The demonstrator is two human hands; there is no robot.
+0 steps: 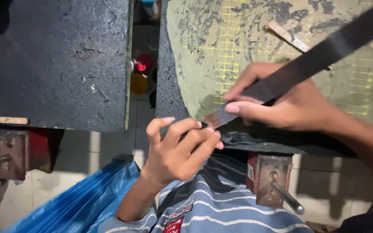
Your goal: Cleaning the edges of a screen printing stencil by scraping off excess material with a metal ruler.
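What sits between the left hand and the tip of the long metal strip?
Nothing visible. The left hand pinches right at the metal strip tip; the right hand grips it on the green mat.

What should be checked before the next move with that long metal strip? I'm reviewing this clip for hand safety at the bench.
1. Right hand has a firm hold on the long dark metal strip: ok, fingers wrap it near its lower end.
2. Left hand steadies the strip's tip: ok, fingertips meet it at the bench edge.
3. Fingers clear of the strip's edge: not ok, the right thumb and left fingertips lie right at the tip.
4. Strip rests on the green gridded mat: ok, it runs diagonally across it.
5. What the left fingers pinch: cannot tell, it is hidden.
6. Small wooden stick clear of the strip: cannot tell, they seem to overlap.
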